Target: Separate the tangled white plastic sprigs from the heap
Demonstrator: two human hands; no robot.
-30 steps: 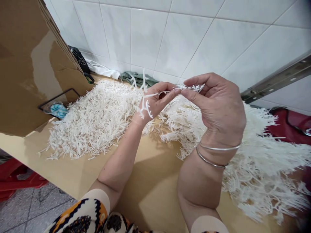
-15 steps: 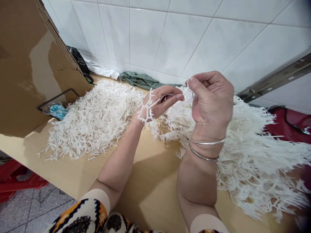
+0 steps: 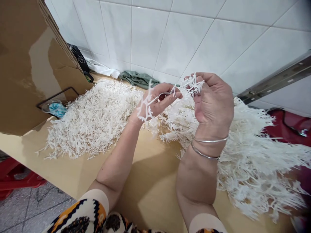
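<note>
My left hand pinches the stem of a white branched plastic piece, whose forked end hangs over the back of the hand and wrist. Close beside it on the right, my right hand is closed on another white branched piece, its prongs spreading at the fingertips towards the left fingers. Behind and below the hands lies a loose heap of white pieces. It joins a larger white pile to the right of my right forearm. Another white pile sits left of my left forearm.
A cardboard box stands at the left of the table. A green cloth lies along the tiled wall. A metal rail slants at the right, above a red bag. A red stool is at lower left.
The white branched piece at my right fingertips now shows spread out above and between the hands, where mostly a thin strand showed before. My right hand has turned slightly; my left hand barely moved.
</note>
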